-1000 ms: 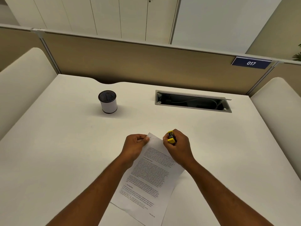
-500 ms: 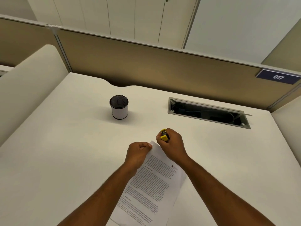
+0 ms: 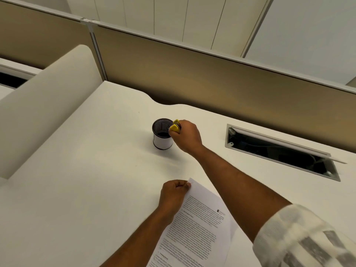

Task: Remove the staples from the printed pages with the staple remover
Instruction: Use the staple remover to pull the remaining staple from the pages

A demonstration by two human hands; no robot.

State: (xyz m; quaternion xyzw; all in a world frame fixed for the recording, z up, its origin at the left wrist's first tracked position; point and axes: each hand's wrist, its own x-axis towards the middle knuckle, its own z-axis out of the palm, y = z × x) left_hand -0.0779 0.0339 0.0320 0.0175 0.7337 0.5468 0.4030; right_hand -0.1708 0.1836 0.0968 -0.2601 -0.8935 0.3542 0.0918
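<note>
My right hand (image 3: 185, 136) grips the yellow staple remover (image 3: 175, 127) over the rim of the black mesh cup (image 3: 161, 134). My left hand (image 3: 174, 193) pinches the printed pages (image 3: 194, 228) by their top corner on the white desk (image 3: 86, 180).

Bare forearms; on the right arm a rolled-up white sleeve (image 3: 300, 237) with blurred grey checks

Staple remover (image 3: 175, 126): yellow with dark metal. Cup (image 3: 162, 136): black mesh inside, black rim, white wall. Printed pages (image 3: 194, 228): white, dense black text. Worktop (image 3: 86, 180): off-white. Partition (image 3: 192, 74): tan. Sleeve (image 3: 304, 237): white with grey blocks.
</note>
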